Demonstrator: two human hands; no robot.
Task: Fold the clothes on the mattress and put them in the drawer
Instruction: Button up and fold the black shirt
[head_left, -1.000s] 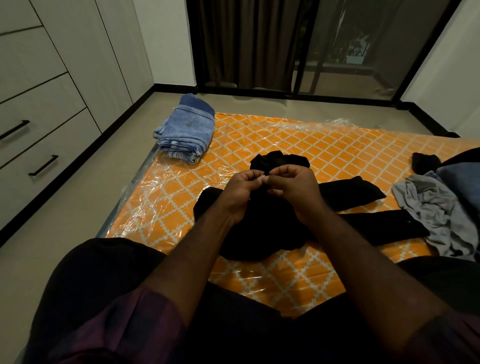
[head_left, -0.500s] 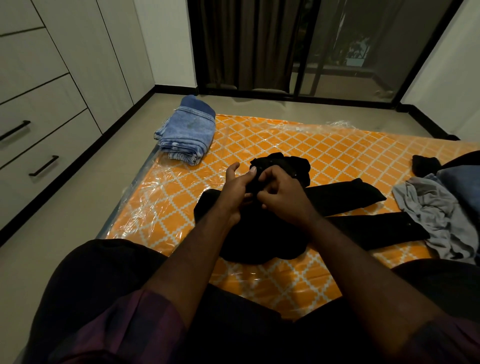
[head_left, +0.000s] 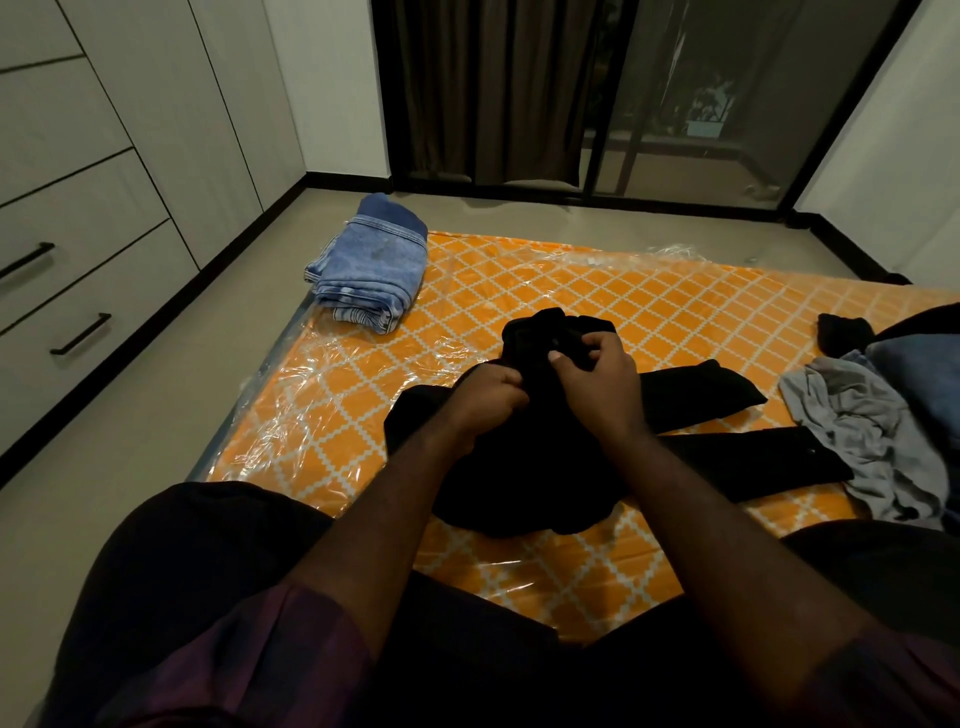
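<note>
The left hand (head_left: 488, 397) and right hand (head_left: 597, 387) pinch the limp black cloth garment (head_left: 524, 493) bunched under them on the orange plastic-wrapped mattress (head_left: 571, 280); soft, light, probably best gripped along its edges.

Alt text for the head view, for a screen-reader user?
The left hand and right hand grip a black garment on an orange patterned mattress. Folded jeans sit at its far left corner; crumpled grey clothes lie at right.

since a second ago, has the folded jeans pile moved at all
No. The folded jeans pile lies on the same far left corner of the orange mattress as before.
</note>
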